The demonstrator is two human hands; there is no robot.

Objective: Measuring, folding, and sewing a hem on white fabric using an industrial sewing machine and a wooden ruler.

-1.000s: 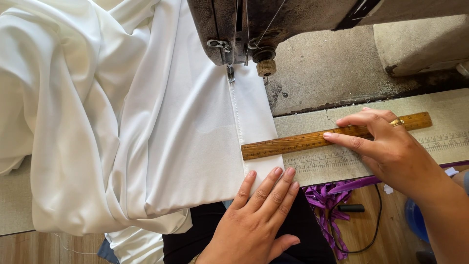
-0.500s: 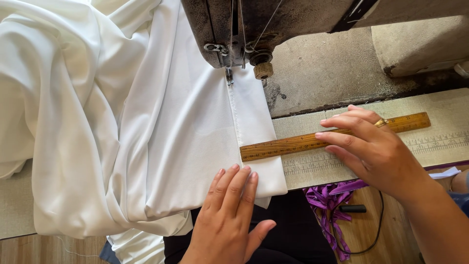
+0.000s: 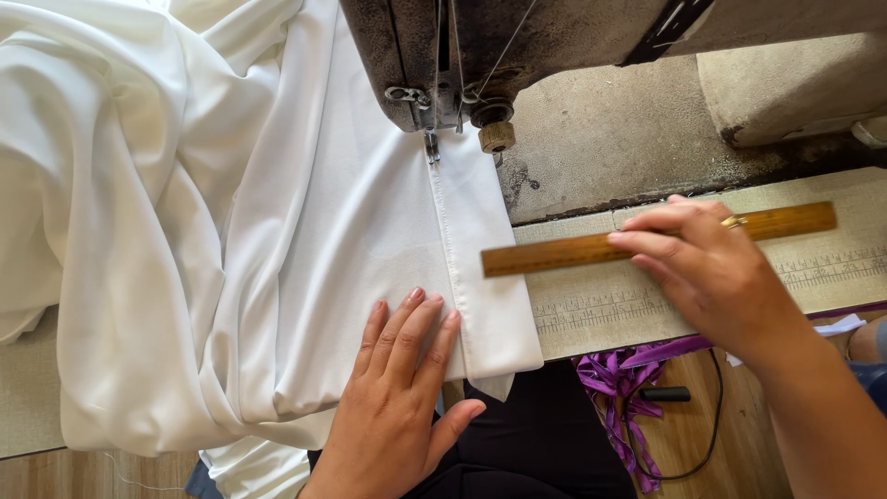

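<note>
Resting on worn sewing table (image 3: pixel 647 148), white fabric (image 3: pixel 231 231), wooden ruler (image 3: pixel 554 254)

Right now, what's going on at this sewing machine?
A person has white fabric spread under the sewing machine, its folded hem running below the needle. The left hand lies flat on the fabric beside the hem. The right hand presses a wooden ruler on the table, its left end over the hem edge. Purple ribbon hangs below the table.
</note>
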